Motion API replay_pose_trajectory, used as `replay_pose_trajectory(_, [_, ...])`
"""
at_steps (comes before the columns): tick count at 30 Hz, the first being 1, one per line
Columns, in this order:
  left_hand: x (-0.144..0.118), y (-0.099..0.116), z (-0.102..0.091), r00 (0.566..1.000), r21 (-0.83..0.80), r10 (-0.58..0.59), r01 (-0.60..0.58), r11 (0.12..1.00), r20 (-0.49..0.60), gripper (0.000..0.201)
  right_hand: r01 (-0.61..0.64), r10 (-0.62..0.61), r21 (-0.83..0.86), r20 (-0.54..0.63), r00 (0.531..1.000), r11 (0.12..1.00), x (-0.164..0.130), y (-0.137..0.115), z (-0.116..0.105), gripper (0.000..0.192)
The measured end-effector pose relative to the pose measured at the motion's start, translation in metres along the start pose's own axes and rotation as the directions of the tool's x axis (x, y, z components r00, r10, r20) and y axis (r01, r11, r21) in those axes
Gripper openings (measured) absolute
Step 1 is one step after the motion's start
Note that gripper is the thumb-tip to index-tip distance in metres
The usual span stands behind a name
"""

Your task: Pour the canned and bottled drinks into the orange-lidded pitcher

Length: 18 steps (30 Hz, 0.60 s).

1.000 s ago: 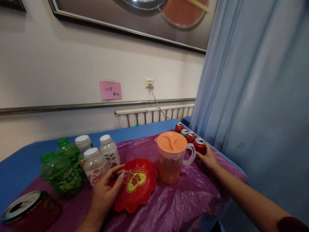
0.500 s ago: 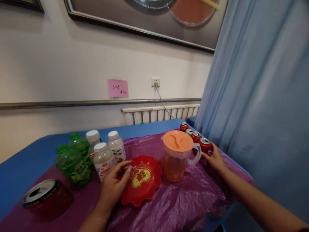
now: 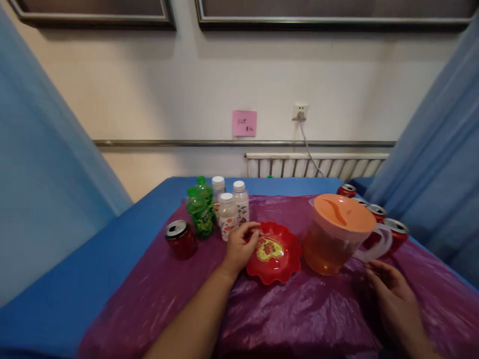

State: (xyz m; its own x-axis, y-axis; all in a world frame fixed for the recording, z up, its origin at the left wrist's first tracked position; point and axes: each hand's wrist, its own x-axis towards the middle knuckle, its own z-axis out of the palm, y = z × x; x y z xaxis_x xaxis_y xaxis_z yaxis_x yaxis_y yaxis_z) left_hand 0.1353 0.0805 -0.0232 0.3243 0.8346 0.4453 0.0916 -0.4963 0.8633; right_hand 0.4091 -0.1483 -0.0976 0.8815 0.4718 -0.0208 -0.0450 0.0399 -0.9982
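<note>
By the pitcher's handle [image 3: 386, 243], I've got the right hand [image 3: 396, 294] now away from the end can [image 3: 398, 230], half-open, empty, so free; left hand [image 3: 239, 248] loosely curled, nothing visibly gripped, at the left rim of the red plate [image 3: 276, 269] beside the pitcher [image 3: 327, 244].

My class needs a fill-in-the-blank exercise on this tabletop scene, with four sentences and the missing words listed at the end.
1. The lid on the pitcher is coloured ____.
2. The wavy-rimmed plate is coloured ____ around its yellow design.
3. The number of white-capped bottles on the table is ____.
4. The hand nearest the pitcher's handle is the person's ____ one.

Missing words: orange; red; three; right.
</note>
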Motion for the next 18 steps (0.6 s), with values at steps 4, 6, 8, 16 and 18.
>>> replay_pose_trajectory(4, [-0.005,0.003,0.0,0.999,-0.041,-0.018,0.016,0.999,-0.038,0.019,-0.104,0.102,0.069,0.036,0.994,0.992,-0.003,0.007,0.0,0.055])
replay_pose_trajectory(6, [-0.005,0.006,0.0,0.997,-0.082,-0.028,0.022,0.996,-0.068,0.017,-0.123,0.121,0.103,0.027,0.992,0.987,-0.003,0.007,0.0,0.055])
replay_pose_trajectory(8, [-0.004,0.01,0.0,0.992,-0.131,-0.045,0.029,0.991,-0.117,0.016,-0.131,0.128,0.1,0.028,0.991,0.986,-0.002,0.006,0.001,0.055])
replay_pose_trajectory(16, [0.013,0.036,-0.02,0.926,-0.301,-0.162,0.056,0.952,-0.342,0.023,-0.11,0.102,0.1,0.085,0.991,0.989,0.0,0.011,0.0,0.049])
replay_pose_trajectory(18, [0.018,0.042,-0.028,0.902,-0.331,-0.184,0.048,0.942,-0.391,0.026,-0.1,0.09,0.099,0.096,0.991,0.99,0.0,0.012,0.0,0.048])
